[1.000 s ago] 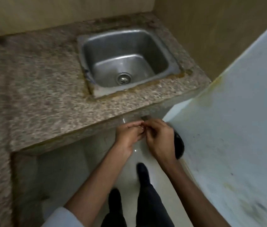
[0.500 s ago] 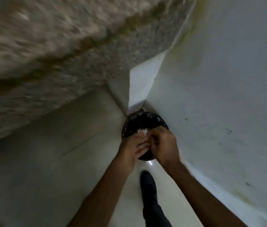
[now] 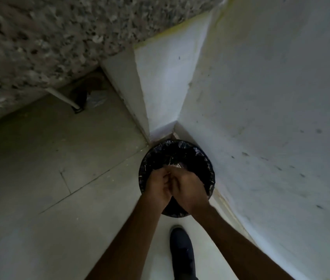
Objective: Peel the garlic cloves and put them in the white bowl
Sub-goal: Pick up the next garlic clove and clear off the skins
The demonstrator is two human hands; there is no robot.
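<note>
Hands: L hand (image 3: 158, 183) & R hand (image 3: 188, 188) curled fingertip-to-fingertip directly above round black bag-lined bin (image 3: 200, 156); garlic clove presumably betw. them but hidden, grip contents can't tell; white bowl out of view.

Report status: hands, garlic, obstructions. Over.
Left hand, right hand pressed together, fingers curled, over black-lined bin. Garlic hidden, if held. White bowl not in view. No obstruction seen.

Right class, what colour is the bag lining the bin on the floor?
The bag is black and shiny, seen best in the head view.
</note>
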